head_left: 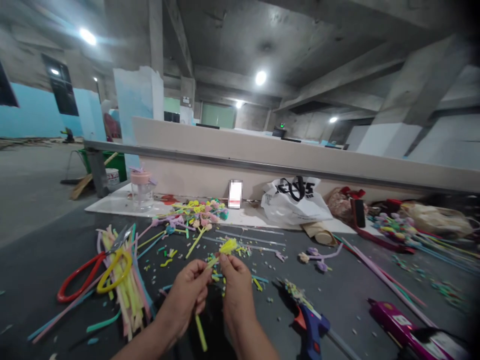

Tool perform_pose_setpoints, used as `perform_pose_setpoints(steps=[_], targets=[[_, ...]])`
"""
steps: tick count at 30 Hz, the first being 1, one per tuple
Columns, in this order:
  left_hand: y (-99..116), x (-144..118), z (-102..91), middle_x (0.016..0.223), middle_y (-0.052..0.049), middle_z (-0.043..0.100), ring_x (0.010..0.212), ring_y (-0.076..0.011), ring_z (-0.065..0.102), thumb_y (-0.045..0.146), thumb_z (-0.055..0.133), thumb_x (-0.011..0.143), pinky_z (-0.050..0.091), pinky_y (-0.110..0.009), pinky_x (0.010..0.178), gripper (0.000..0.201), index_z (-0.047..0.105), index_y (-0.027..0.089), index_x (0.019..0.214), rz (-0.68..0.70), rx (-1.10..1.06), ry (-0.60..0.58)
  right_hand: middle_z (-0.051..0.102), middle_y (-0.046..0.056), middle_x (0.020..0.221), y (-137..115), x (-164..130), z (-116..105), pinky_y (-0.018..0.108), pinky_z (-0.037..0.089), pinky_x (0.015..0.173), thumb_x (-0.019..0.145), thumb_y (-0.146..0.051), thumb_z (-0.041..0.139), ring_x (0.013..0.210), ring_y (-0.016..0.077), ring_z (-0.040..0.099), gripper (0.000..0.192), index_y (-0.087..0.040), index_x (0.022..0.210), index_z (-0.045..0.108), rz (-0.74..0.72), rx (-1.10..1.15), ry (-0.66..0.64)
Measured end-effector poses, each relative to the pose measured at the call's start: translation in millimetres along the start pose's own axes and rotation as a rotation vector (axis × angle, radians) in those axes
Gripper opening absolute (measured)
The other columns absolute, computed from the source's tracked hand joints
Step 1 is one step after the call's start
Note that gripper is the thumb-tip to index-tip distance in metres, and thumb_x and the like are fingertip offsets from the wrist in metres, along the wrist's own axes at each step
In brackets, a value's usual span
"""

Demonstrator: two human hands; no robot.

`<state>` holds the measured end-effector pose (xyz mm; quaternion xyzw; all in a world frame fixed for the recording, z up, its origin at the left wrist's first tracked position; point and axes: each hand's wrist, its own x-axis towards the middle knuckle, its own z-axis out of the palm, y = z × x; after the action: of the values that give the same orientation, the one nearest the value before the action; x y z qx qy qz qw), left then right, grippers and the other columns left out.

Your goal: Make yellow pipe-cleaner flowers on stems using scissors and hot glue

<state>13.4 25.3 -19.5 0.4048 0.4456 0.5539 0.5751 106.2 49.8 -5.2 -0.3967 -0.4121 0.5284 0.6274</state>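
Together, left hand and right hand pinch one yellow stem beside two glue guns.

Ceiling lamps glare as white spots with bluish halos, leaving the concrete hall fairly dim. The dark worktop is evenly lit with soft, faint shadows. Wide-angle distortion bends the edges, the right corners darken, and everything looks slightly soft and smeared

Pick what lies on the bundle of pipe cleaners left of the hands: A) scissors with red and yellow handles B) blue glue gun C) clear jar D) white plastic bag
A: the scissors rest across the pipe cleaner bundle, left of the left hand.
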Motion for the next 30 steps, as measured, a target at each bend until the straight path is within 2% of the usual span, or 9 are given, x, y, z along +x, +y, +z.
perform_pose_setpoints(steps=[3,6,8,11,13,15,18,24,30], targets=[[8,0,-1.6,0.049,0.008,0.039,0.035,-0.0047,0.022,0.048,0.05,0.075,0.016,-0.018,0.034,0.033,0.047,0.018,0.06,0.0,0.249,-0.044,0.055,-0.002,0.056,3,5,-4,0.023,0.035,0.056,0.065,-0.036,0.068,0.056,0.0127,0.045,0.02,-0.016,0.062,0.065,-0.015,-0.012,0.018],[18,0,-8.0,0.047,0.003,0.047,0.048,-0.0104,0.043,0.043,0.047,0.078,0.031,-0.021,0.049,0.042,0.05,0.017,0.046,0.202,0.625,-0.138,0.053,-0.002,0.054,3,8,-6,0.023,0.035,0.055,0.064,-0.039,0.067,0.055,0.013,0.045,0.023,-0.016,0.062,0.065,-0.025,-0.064,0.008],[25,0,-15.1,0.05,0.001,0.054,0.057,-0.0131,0.05,0.04,0.044,0.08,0.034,-0.022,0.058,0.043,0.054,0.017,0.045,0.274,0.789,-0.238,0.051,-0.003,0.052,1,8,-6,0.023,0.035,0.054,0.064,-0.041,0.066,0.053,0.0128,0.044,0.026,-0.015,0.062,0.065,-0.027,-0.1,-0.011],[43,5,-29.9,0.05,0.003,0.057,0.053,-0.0125,0.049,0.039,0.049,0.077,0.032,-0.02,0.054,0.033,0.062,0.02,0.054,0.223,0.902,-0.381,0.049,-0.004,0.05,-1,9,-7,0.023,0.033,0.052,0.065,-0.042,0.063,0.051,0.0121,0.041,0.027,-0.015,0.063,0.065,-0.043,-0.134,-0.036],[60,12,-39.2,0.058,0.003,0.062,0.054,-0.0126,0.049,0.039,0.059,0.068,0.031,-0.02,0.05,0.019,0.069,0.022,0.073,0.133,0.885,-0.405,0.047,-0.005,0.049,-1,11,-7,0.023,0.031,0.052,0.066,-0.04,0.061,0.05,0.0116,0.039,0.026,-0.015,0.064,0.065,-0.072,-0.167,-0.05],[77,21,-43.2,0.076,0.0,0.067,0.061,-0.014,0.053,0.04,0.062,0.066,0.035,-0.02,0.053,0.031,0.068,0.022,0.091,0.075,0.796,-0.344,0.045,-0.006,0.048,1,12,-6,0.023,0.029,0.051,0.068,-0.038,0.058,0.05,0.0111,0.037,0.024,-0.016,0.063,0.063,-0.107,-0.211,-0.068],[91,34,-36.3,0.08,-0.002,0.067,0.069,-0.0148,0.056,0.035,0.063,0.064,0.04,-0.022,0.062,0.034,0.066,0.016,0.093,0.185,0.662,-0.226,0.044,-0.006,0.05,3,13,-5,0.023,0.028,0.052,0.069,-0.033,0.056,0.053,0.0118,0.038,0.02,-0.017,0.058,0.058,-0.17,-0.291,-0.092],[71,36,-20.8,0.072,-0.002,0.063,0.068,-0.0158,0.056,0.028,0.065,0.061,0.043,-0.026,0.065,0.029,0.065,0.013,0.086,0.307,0.63,-0.038,0.046,-0.002,0.061,4,7,-5,0.026,0.028,0.059,0.072,-0.024,0.053,0.063,0.0158,0.041,0.019,-0.019,0.054,0.048,-0.327,-0.512,-0.088],[53,31,-26.3,0.072,-0.001,0.061,0.067,-0.0144,0.055,0.023,0.067,0.058,0.043,-0.025,0.064,0.028,0.061,0.014,0.085,0.256,0.53,-0.083,0.047,0.001,0.065,12,2,-4,0.026,0.031,0.057,0.08,-0.015,0.044,0.063,0.0157,0.044,0.021,-0.02,0.06,0.044,-0.508,-0.895,-0.127]])
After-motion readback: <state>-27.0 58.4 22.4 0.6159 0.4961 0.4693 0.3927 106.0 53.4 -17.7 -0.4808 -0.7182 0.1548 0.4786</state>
